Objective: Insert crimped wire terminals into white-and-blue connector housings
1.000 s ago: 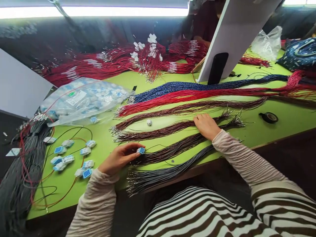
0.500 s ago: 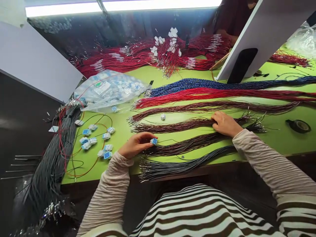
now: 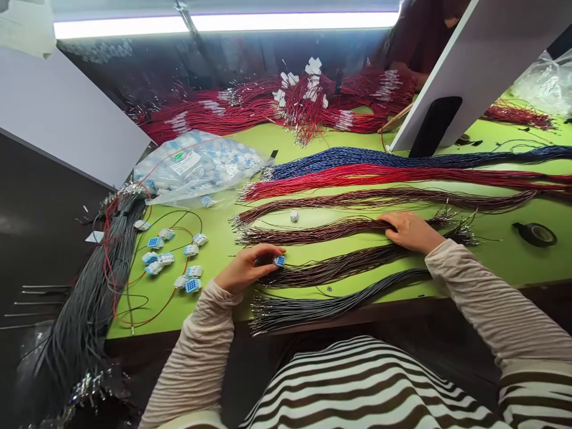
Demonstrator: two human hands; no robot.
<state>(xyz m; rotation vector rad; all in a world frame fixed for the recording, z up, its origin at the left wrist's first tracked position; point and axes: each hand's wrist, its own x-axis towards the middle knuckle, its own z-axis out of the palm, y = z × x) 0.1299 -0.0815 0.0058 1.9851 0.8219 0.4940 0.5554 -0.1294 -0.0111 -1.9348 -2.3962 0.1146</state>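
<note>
Just below the frame's middle, the left hand [image 3: 243,268] pinched a blue-and-white connector [image 3: 280,261] near the left end of the lowest brown wires [image 3: 330,267] on the desk [image 3: 496,265]. Right of centre, the right hand [image 3: 412,231] lay over the middle brown wires [image 3: 313,232], fingers curled, though whether it gripped any could not be told. A clear bag of connectors [image 3: 185,162] lay toward the upper left.

Glares blown-out white from a tube light [image 3: 286,21] across the upper left and centre, falls bright on the green counter [image 3: 504,262], dims along the bottom and lower left, and stretches wide toward the edges.
</note>
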